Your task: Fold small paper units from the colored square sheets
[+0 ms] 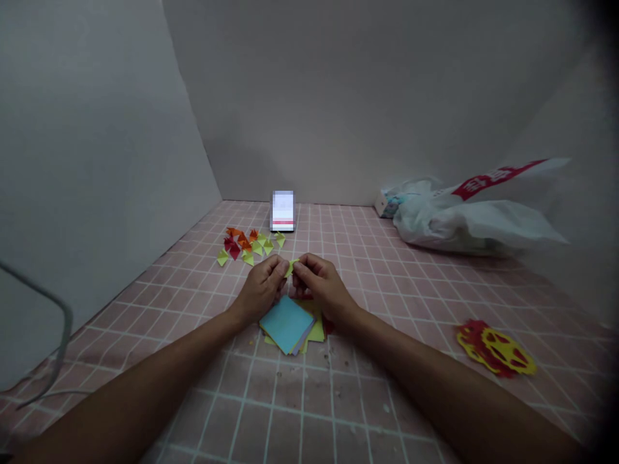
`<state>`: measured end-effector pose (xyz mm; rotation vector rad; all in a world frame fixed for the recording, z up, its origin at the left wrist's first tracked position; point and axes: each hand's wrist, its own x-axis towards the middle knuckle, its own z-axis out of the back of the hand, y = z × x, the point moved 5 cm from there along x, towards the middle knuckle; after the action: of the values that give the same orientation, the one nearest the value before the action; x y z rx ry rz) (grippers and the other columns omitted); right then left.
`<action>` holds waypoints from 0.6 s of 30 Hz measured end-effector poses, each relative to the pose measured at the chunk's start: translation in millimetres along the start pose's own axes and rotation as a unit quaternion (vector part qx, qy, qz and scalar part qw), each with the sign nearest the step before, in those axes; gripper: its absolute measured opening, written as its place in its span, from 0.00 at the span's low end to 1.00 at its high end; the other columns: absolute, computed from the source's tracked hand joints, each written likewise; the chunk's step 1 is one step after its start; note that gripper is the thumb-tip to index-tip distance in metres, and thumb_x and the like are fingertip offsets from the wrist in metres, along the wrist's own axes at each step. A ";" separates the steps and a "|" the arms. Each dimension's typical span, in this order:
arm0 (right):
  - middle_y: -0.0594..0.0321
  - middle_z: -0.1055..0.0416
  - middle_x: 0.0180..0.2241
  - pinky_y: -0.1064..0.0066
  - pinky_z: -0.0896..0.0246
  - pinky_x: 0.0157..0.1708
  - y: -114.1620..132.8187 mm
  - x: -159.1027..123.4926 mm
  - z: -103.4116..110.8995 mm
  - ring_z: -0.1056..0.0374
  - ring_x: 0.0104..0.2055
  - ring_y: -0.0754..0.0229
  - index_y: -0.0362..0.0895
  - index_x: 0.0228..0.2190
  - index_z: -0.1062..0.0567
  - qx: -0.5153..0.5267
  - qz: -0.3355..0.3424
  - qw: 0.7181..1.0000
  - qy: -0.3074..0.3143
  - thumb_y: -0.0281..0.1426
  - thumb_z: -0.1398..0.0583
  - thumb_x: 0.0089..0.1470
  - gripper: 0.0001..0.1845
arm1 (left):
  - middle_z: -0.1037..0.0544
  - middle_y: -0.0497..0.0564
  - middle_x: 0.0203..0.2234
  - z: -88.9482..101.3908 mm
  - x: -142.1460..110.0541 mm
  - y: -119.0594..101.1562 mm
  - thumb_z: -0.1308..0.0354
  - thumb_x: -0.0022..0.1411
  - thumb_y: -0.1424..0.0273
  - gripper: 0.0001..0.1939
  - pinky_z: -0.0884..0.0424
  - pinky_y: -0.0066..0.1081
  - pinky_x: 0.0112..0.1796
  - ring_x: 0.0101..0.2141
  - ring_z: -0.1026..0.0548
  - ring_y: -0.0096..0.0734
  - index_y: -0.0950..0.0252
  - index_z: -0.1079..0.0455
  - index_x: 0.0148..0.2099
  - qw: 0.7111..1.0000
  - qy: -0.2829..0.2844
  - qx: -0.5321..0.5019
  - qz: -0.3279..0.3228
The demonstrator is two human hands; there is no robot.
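Observation:
A small folded piece of yellow paper (289, 269) is pinched between my two hands, mostly covered by the fingers. My left hand (264, 283) grips its left side, and my right hand (320, 281) has the other side between thumb and fingers. Just below the hands lies a stack of square coloured paper (287, 324), light blue on top, with yellow, purple and red sheets sticking out beneath. Beyond my left hand, several small folded paper figures (243, 242) in yellow, orange and red stand grouped together.
A phone (283, 211) with a lit, blurred screen leans upright near the back wall. White plastic bags (449, 222) lie at the back right beside a small box (385, 203). Yellow and red cut-out shapes (498, 348) rest at right. A grey cable (65, 322) hangs at left.

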<state>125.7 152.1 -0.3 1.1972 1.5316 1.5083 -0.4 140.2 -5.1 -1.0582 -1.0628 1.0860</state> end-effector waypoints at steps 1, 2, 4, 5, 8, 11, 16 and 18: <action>0.69 0.35 0.20 0.75 0.43 0.21 0.6 -0.1 0.5 0.40 0.19 0.68 0.44 0.25 0.34 -0.001 0.001 1.000 -0.004 0.38 0.41 0.55 0.13 | 0.38 0.40 0.15 -0.2 -0.1 -0.4 0.50 0.67 0.55 0.20 0.44 0.22 0.18 0.15 0.40 0.20 0.63 0.42 0.27 1.000 0.004 0.010 0.000; 0.69 0.34 0.20 0.75 0.43 0.21 0.9 -0.2 1.0 0.40 0.19 0.68 0.44 0.25 0.34 -0.003 0.001 1.000 -0.007 0.38 0.41 0.55 0.13 | 0.38 0.40 0.15 -0.7 -0.3 -0.6 0.50 0.67 0.55 0.20 0.44 0.22 0.18 0.15 0.40 0.20 0.63 0.42 0.27 1.000 0.008 0.017 0.000; 0.69 0.34 0.20 0.75 0.43 0.21 0.3 0.1 1.9 0.39 0.19 0.68 0.44 0.24 0.34 -0.008 -0.003 1.000 -0.012 0.38 0.41 0.55 0.13 | 0.38 0.40 0.14 -1.4 -0.6 -0.4 0.49 0.66 0.56 0.19 0.45 0.22 0.17 0.14 0.41 0.20 0.63 0.41 0.27 1.000 0.016 0.021 0.004; 0.69 0.35 0.20 0.75 0.44 0.20 -0.4 0.4 2.4 0.40 0.19 0.68 0.44 0.24 0.34 -0.012 -0.007 1.000 -0.014 0.38 0.41 0.55 0.13 | 0.38 0.40 0.14 -1.6 -0.8 -0.3 0.49 0.66 0.56 0.19 0.45 0.22 0.17 0.14 0.41 0.20 0.63 0.40 0.28 1.000 0.017 0.021 0.007; 0.69 0.35 0.19 0.75 0.45 0.20 -2.5 1.2 2.9 0.40 0.19 0.68 0.43 0.24 0.33 -0.018 -0.013 1.000 -0.016 0.38 0.41 0.55 0.13 | 0.36 0.40 0.14 -2.0 -1.2 -0.3 0.48 0.65 0.56 0.17 0.44 0.21 0.18 0.15 0.40 0.20 0.63 0.38 0.30 1.000 0.018 0.011 0.016; 0.69 0.34 0.20 0.75 0.44 0.21 -2.4 1.7 1.1 0.39 0.19 0.68 0.44 0.24 0.33 -0.008 -0.006 1.000 -0.001 0.40 0.41 0.55 0.14 | 0.38 0.40 0.14 -2.0 -1.4 0.4 0.46 0.64 0.56 0.17 0.44 0.21 0.17 0.14 0.40 0.19 0.63 0.39 0.29 0.999 0.011 -0.028 0.034; 0.70 0.34 0.21 0.75 0.42 0.22 -1.6 2.5 -1.7 0.38 0.20 0.69 0.43 0.26 0.32 0.020 -0.001 1.000 0.021 0.40 0.39 0.53 0.13 | 0.39 0.38 0.14 -3.1 -0.8 3.4 0.43 0.61 0.58 0.17 0.47 0.21 0.14 0.12 0.43 0.18 0.62 0.42 0.27 0.988 -0.007 -0.137 0.072; 0.70 0.34 0.21 0.75 0.41 0.22 -2.4 3.3 -1.9 0.38 0.19 0.69 0.43 0.27 0.32 0.031 -0.001 0.999 0.025 0.39 0.38 0.53 0.13 | 0.40 0.38 0.14 -4.1 -0.5 3.5 0.43 0.61 0.59 0.16 0.47 0.21 0.14 0.12 0.44 0.17 0.62 0.42 0.27 0.984 -0.005 -0.158 0.077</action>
<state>122.4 154.7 -2.0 1.2001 1.6219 1.5094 3.0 139.7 -9.3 -1.4073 -1.2038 1.0666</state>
